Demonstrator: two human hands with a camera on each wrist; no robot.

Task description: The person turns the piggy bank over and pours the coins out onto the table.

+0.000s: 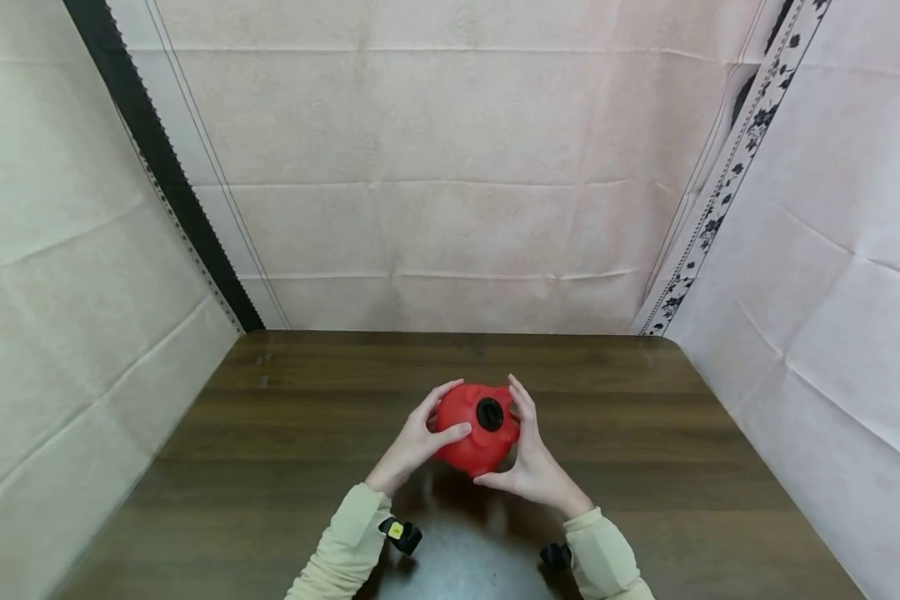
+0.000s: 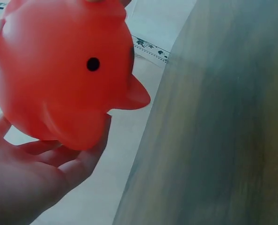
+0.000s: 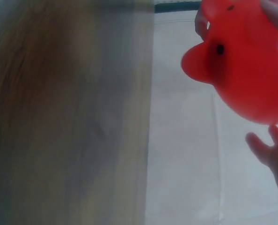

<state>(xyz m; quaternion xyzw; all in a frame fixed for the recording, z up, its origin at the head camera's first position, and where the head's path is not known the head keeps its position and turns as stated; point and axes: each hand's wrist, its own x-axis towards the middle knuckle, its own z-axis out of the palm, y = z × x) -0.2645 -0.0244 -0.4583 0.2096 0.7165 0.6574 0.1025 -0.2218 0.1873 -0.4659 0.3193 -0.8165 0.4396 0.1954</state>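
Note:
Both hands hold a round, glossy red coin bank (image 1: 461, 450) shaped like an animal, above the table. A black round plug (image 1: 489, 414) in it faces the head camera. My left hand (image 1: 417, 435) grips its left side, thumb across the near face and fingers behind. On the other side, my right hand (image 1: 531, 467) has its thumb at the lower edge and fingers at the upper right. Seen from the left wrist, the bank (image 2: 59, 79) shows a black dot eye (image 2: 93, 64) and a pointed bump (image 2: 136, 96). From the right wrist, the bank (image 3: 251, 70) is partly cut off by the frame.
Below lies a dark brown wood-grain table (image 1: 307, 400) with a bright reflection at its near edge. Pale cloth walls (image 1: 450, 167) enclose it at the back and both sides. A black strip (image 1: 172, 167) and a flower-patterned strip (image 1: 735, 167) run along the corners.

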